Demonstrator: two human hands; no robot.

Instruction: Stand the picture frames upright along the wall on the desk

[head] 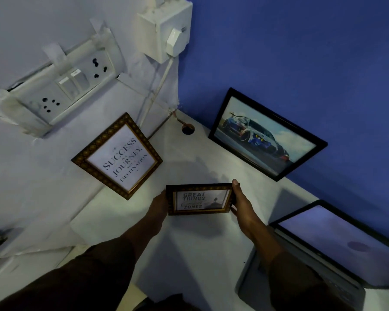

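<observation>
Both arms reach forward over the white counter (200, 254), forearms converging. Left hand (160, 204) grips the left edge of a small dark ornate frame with a "GREAT THINGS" print (200, 199); fingers hidden behind it. Right hand (239, 198) clasps the right edge, thumb over the top corner, fingers curled behind. Frame held landscape, facing the camera, above mid-counter. Gold-brown ornate frame with a "SUCCESS" print (117, 157) leans on the pale wall (54, 164). Black frame with a car picture (267, 134) leans on the blue wall (301, 52). Open laptop (337, 248) at right.
</observation>
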